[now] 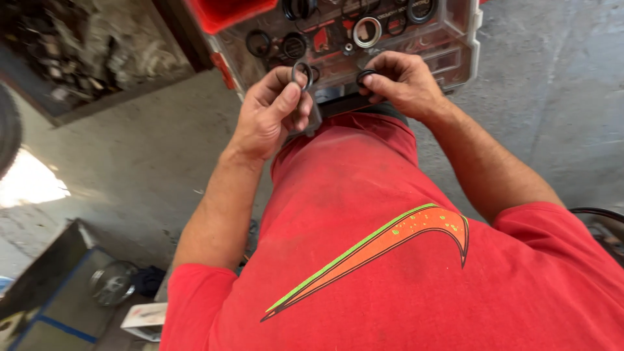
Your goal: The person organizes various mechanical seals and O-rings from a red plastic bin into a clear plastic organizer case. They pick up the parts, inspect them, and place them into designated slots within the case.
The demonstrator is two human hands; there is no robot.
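Concrete floor (162, 162), grey and stained, fills the left of my view, with a bright patch of sunlight on it at the far left edge. Up in the left corner I see a dark recess full of dusty scrap metal (78, 52), and down at the lower left a grey box with blue edging (52, 305) beside a round shiny metal part (112, 283) and a small white carton (146, 320).

Moving right, my left hand (266, 114) is raised with its fingers (286, 101) pinched shut on a small black rubber ring (301, 73), held upright between thumb and forefinger just in front of the case. Above it, a red plastic bin (227, 13) sits at the top edge.

At top centre, a clear plastic compartment case with red latches (455, 58) rests against my lap, holding assorted black rings and a silver metal ring (367, 31); red label cards lie inside under the lid. My right hand (406, 81) grips the case's near edge, its fingers (380, 84) closed on a second black rubber ring (365, 75).

Below, my red shirt with an orange and green swoosh shape (390, 260) covers the middle. Grey concrete continues at right.
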